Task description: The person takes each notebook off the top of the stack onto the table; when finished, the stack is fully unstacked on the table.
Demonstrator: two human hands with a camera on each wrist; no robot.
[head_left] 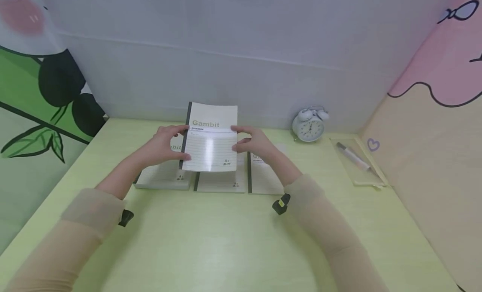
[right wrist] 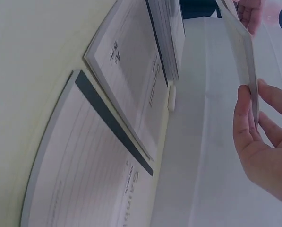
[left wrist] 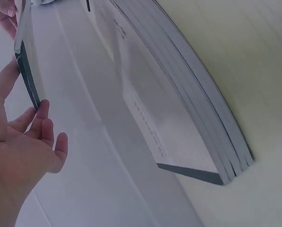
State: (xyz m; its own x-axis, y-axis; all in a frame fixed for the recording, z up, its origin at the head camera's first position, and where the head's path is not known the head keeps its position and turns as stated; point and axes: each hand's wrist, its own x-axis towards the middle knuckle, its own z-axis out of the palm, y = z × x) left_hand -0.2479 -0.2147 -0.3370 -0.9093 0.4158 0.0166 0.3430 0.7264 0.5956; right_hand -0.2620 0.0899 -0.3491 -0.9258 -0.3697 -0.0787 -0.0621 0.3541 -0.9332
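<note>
Between both hands a white "Gambit" notebook [head_left: 211, 137] with a dark spine is held up above the table, its cover facing the head camera. The left hand [head_left: 162, 145] pinches its spine edge, thumb low in front and fingers farther up. At the opposite edge, the right hand [head_left: 256, 145] grips with thumb and fingers. Below and behind it, a thick stack of notebooks [left wrist: 169, 94] lies on the left. A middle notebook [head_left: 220, 182] is partly hidden by the raised one. To its right lies another notebook [right wrist: 84, 165], partly covered by the right forearm in the head view.
A white twin-bell alarm clock [head_left: 309, 124] stands at the back right. Beside it lies a clear pouch [head_left: 359, 175] with pens [head_left: 353, 156] in it. A pale wall [head_left: 241, 74] rises behind the table [head_left: 218, 237], with printed cartoon panels at both sides.
</note>
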